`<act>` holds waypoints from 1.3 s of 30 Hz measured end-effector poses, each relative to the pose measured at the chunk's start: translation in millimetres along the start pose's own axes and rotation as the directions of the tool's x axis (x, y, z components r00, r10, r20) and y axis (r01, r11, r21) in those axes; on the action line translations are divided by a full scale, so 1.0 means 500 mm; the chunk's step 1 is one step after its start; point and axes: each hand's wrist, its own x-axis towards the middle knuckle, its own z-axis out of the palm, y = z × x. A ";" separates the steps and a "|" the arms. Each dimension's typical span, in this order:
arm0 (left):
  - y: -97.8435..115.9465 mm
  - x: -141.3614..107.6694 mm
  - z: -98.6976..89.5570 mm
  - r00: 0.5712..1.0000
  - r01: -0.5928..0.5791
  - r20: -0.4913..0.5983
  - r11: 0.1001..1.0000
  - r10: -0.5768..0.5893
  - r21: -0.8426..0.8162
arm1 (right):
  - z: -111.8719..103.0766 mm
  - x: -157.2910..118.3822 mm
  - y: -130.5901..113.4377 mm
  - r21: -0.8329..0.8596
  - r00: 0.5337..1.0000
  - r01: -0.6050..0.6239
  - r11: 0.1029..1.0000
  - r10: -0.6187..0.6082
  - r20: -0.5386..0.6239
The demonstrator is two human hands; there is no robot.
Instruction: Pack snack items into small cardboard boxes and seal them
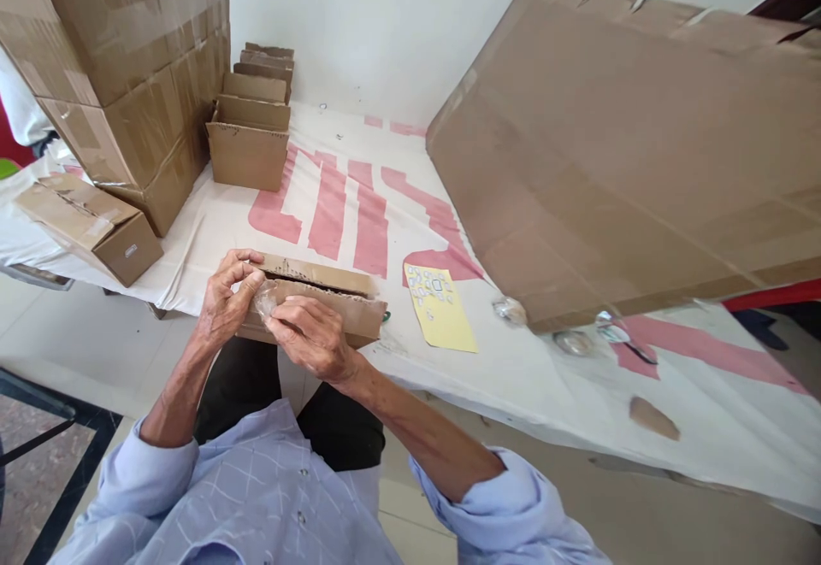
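A small brown cardboard box [363,315] lies at the table's front edge, its two top flaps nearly meeting with a dark gap between them. My left hand [224,298] is closed around the box's left end, thumb over the top near the gap. A crumpled piece of clear tape [264,298] shows between my hands at that end. My right hand [314,336] pinches the tape against the box's near side; its fingertips are partly hidden.
Open cardboard boxes [249,155] stand in a row at the back, beside tall stacked cartons [138,78]. A closed box [90,219] lies at left. Right of me are a yellow sticker sheet [442,313], tape rolls [574,343], scissors [634,351] and a large cardboard sheet [629,146].
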 end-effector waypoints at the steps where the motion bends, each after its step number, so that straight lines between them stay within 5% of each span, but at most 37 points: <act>1: 0.000 -0.001 -0.003 1.000 0.002 0.017 1.000 -0.002 -0.007 | 0.000 0.001 0.000 0.001 1.000 -0.025 1.000 0.025 -0.010; 12: 0.018 -0.009 -0.011 0.992 0.079 0.095 0.997 -0.078 -0.008 | 0.004 -0.019 0.008 0.049 0.998 -0.047 0.998 0.044 0.050; 19: 0.004 0.015 -0.009 0.963 0.227 -0.119 0.966 -0.241 -0.123 | -0.010 -0.011 -0.058 0.270 0.998 0.006 0.963 -0.023 0.061; 21: 0.002 0.029 -0.015 0.968 0.197 -0.140 0.975 -0.211 -0.104 | -0.029 0.004 -0.079 0.395 0.986 -0.165 0.904 0.163 0.039; 23: 0.003 0.038 -0.020 0.982 0.147 -0.106 0.986 -0.154 -0.075 | -0.055 0.020 -0.081 0.494 0.866 -0.461 0.738 0.496 0.067; 25: 0.006 0.042 -0.026 0.992 0.114 -0.057 0.993 -0.116 -0.041 | -0.083 0.032 -0.060 0.569 0.646 -0.671 0.475 0.752 0.134; 26: 0.008 0.042 -0.029 0.994 0.101 -0.037 0.995 -0.102 -0.016 | -0.097 0.035 -0.044 0.604 0.552 -0.711 0.360 0.818 0.162; 28: 0.009 0.044 -0.035 0.997 0.080 -0.009 0.996 -0.080 0.045 | -0.121 0.034 -0.010 0.663 0.449 -0.715 0.220 0.872 0.196; 32: 0.007 0.055 -0.046 0.998 0.056 0.028 0.990 -0.060 0.133 | -0.155 0.010 0.041 0.688 0.373 -0.711 0.146 0.907 0.193; 39: -0.008 0.087 -0.053 0.999 0.038 0.009 0.942 -0.044 0.332 | -0.229 -0.074 0.096 0.544 0.343 -0.800 0.253 0.937 0.067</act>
